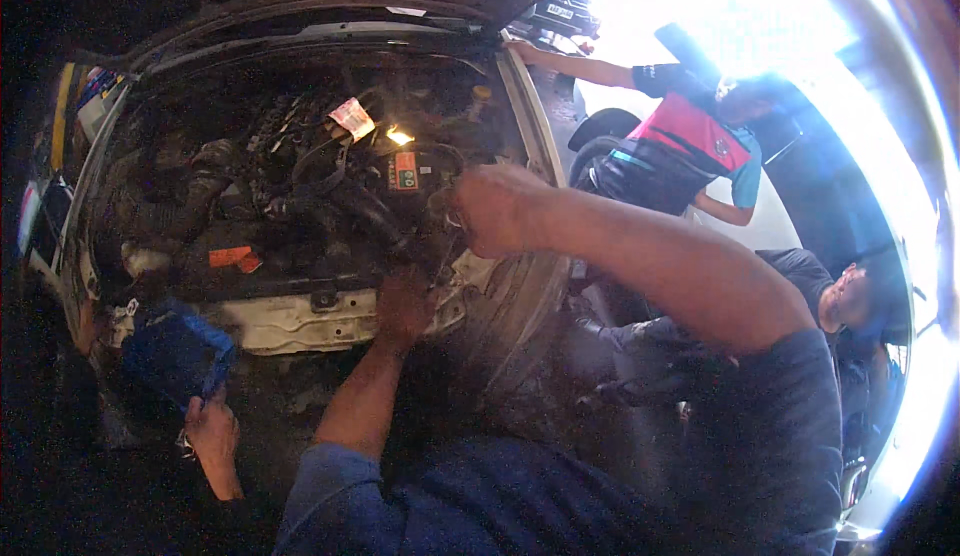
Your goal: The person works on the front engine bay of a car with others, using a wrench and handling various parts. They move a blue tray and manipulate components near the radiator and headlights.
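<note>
Over the right side of a car's open engine bay, my right hand is closed beside the battery, which carries an orange label. A small metallic piece shows at its fingers, too unclear to name. My left hand reaches over the pale front crossmember into the dark gap below the battery. Shadow hides its fingers, so its grip does not show. A dark hose runs just beyond it. Behind the battery lie a bright light and a pink-and-white packet.
At the lower left, another person's hand holds a blue object. Someone in a red and dark shirt leans at the right fender; another person is low beside the car. Orange labels lie at the bay's front.
</note>
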`<state>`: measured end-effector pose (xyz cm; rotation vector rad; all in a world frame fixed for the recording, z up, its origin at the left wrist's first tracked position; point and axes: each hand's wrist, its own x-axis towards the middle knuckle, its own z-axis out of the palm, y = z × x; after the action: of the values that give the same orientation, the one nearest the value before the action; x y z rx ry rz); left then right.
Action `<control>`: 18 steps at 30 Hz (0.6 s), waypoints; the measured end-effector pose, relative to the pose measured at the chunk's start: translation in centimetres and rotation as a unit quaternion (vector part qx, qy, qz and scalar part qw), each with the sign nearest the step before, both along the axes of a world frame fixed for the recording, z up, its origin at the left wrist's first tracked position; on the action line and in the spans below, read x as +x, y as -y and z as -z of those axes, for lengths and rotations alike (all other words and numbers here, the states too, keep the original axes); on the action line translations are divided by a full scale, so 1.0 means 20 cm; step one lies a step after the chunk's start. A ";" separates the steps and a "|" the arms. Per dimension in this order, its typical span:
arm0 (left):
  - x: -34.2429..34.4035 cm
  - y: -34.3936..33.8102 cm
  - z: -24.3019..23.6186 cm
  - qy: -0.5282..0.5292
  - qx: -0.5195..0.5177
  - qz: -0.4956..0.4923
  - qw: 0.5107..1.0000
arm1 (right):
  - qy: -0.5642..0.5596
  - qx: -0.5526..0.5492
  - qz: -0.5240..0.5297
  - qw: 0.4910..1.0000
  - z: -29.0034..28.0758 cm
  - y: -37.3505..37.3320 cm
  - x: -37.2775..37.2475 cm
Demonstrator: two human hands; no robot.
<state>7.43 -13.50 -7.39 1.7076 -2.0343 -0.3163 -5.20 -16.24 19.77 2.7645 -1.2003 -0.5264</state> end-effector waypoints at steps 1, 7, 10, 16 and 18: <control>-0.01 0.00 -0.05 0.003 0.023 0.004 1.000 | 0.002 0.003 -0.006 1.000 0.03 0.10 -0.05; 0.03 0.13 0.16 0.000 -0.045 0.036 0.998 | -0.055 -0.064 -0.024 0.996 0.02 0.14 0.00; -0.05 0.13 0.07 0.038 0.018 0.052 0.998 | 0.002 0.030 0.092 0.995 0.00 0.13 -0.06; -0.01 0.14 0.33 0.003 -0.120 0.004 0.993 | -0.086 -0.047 0.143 0.985 0.00 0.14 0.11; -0.01 0.15 0.32 -0.020 -0.160 0.010 0.987 | -0.055 -0.041 0.053 0.996 -0.03 0.00 0.08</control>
<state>7.25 -16.44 -13.83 1.4735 -1.9505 -0.0257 -3.55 -16.33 20.32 2.5784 -1.3183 -0.6138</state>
